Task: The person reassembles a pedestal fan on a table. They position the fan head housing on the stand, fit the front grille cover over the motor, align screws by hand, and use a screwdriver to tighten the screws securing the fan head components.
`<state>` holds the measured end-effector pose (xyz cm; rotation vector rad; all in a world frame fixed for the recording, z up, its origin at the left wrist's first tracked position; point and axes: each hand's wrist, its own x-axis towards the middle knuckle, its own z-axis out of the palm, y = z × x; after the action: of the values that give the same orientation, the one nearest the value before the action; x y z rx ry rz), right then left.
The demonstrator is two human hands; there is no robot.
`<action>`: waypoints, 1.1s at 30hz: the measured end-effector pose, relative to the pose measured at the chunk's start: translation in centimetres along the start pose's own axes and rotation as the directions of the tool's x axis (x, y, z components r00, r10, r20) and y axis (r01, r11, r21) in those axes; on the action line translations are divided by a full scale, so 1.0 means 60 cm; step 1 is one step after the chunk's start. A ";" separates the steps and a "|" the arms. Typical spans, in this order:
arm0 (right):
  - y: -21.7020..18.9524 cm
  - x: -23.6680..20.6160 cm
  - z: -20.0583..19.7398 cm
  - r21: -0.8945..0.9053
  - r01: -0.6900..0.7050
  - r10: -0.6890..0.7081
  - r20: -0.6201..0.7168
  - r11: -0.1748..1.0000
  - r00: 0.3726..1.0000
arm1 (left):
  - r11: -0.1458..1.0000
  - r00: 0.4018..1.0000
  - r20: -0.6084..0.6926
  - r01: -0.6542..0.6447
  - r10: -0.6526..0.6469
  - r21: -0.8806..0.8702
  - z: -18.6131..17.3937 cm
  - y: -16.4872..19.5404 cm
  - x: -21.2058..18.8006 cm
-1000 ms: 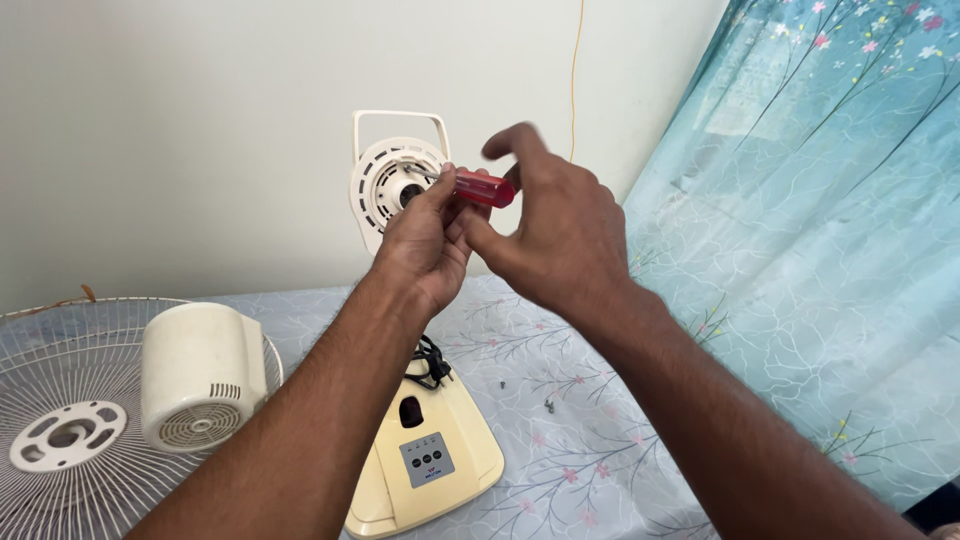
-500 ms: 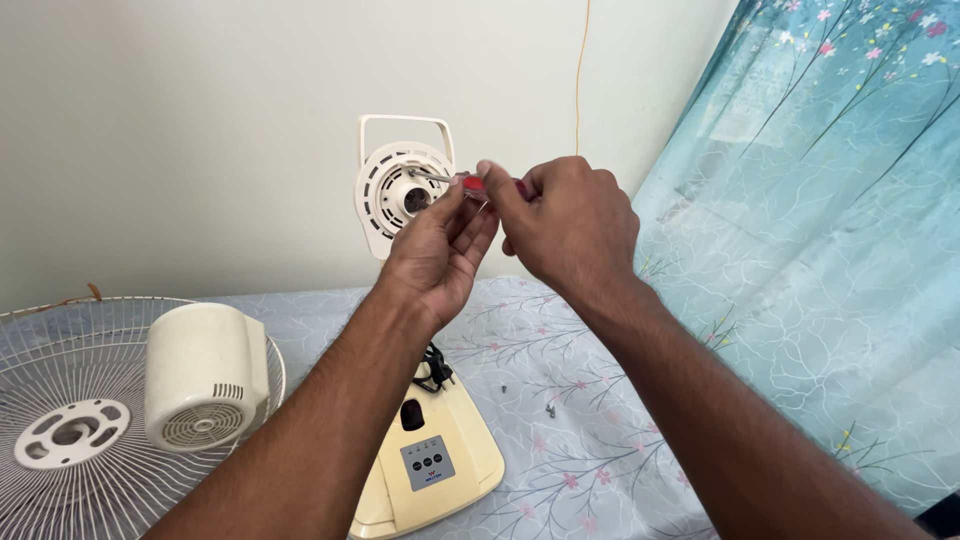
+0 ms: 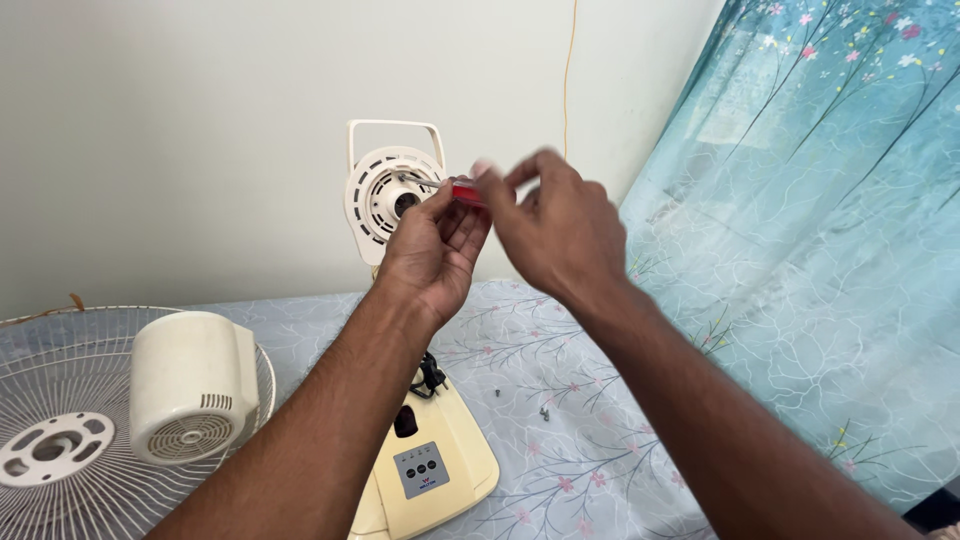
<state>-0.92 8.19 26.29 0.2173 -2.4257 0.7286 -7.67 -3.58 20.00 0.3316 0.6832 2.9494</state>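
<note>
Pale wall and a teal flowered curtain point(image 3: 820, 250) back the floral-clothed tabletop point(image 3: 600, 440), where a cream fan base point(image 3: 425, 470) stands near the front edge and a wire fan guard point(image 3: 60, 450) with a cream motor cover point(image 3: 190, 385) lies at the left edge. Your left hand point(image 3: 435, 250) pinches a small red-handled tool point(image 3: 466, 193), raised before the fan's motor housing point(image 3: 392, 192); your right hand point(image 3: 555, 230) is blurred, its fingers curled at the tool's end, though you cannot tell whether they grip it

- Both arms are reaching up and forward, forearms bare, hands meeting in front.
- Left hand point(image 3: 432, 250) is showing its back, fingers curled, thumb and fingertips pinching.
- Right hand point(image 3: 555, 225) is hovering just beside it, slightly blurred, fingers bent, fingertips meeting the left's.
</note>
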 end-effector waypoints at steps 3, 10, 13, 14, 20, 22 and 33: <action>0.017 -0.021 -0.017 -0.244 0.424 -0.455 -0.083 0.872 0.887 | 1.000 1.000 0.016 0.005 -0.004 -0.017 -0.001 0.002 0.006; 0.007 -0.026 -0.008 -0.251 0.402 -0.450 -0.174 0.881 0.876 | 1.000 1.000 0.022 -0.003 0.003 0.024 -0.002 0.007 -0.006; -0.010 -0.017 -0.002 -0.153 0.106 -0.118 -0.071 0.982 0.990 | 0.998 1.000 0.018 -0.005 0.004 0.064 0.000 0.010 -0.013; -0.014 -0.012 -0.002 -0.123 -0.022 0.021 -0.014 0.992 1.000 | 0.996 1.000 0.011 -0.004 0.003 0.087 0.001 0.009 -0.014; -0.009 0.000 0.019 0.479 -0.349 0.224 0.299 0.806 0.928 | 0.997 0.999 0.035 0.020 -0.023 0.076 -0.004 0.011 -0.012; -0.003 0.007 0.024 0.587 -0.496 0.289 0.415 0.640 0.863 | 0.996 0.998 0.064 0.015 -0.021 0.086 -0.008 0.011 -0.009; 0.021 -0.026 0.012 -0.209 0.373 -0.414 -0.213 0.904 0.885 | 0.997 1.000 0.016 0.005 -0.006 0.076 -0.009 0.006 0.007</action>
<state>-0.40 8.84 24.32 0.5050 -2.0882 0.3462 -8.21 -4.05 19.75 0.3592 0.7942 2.9176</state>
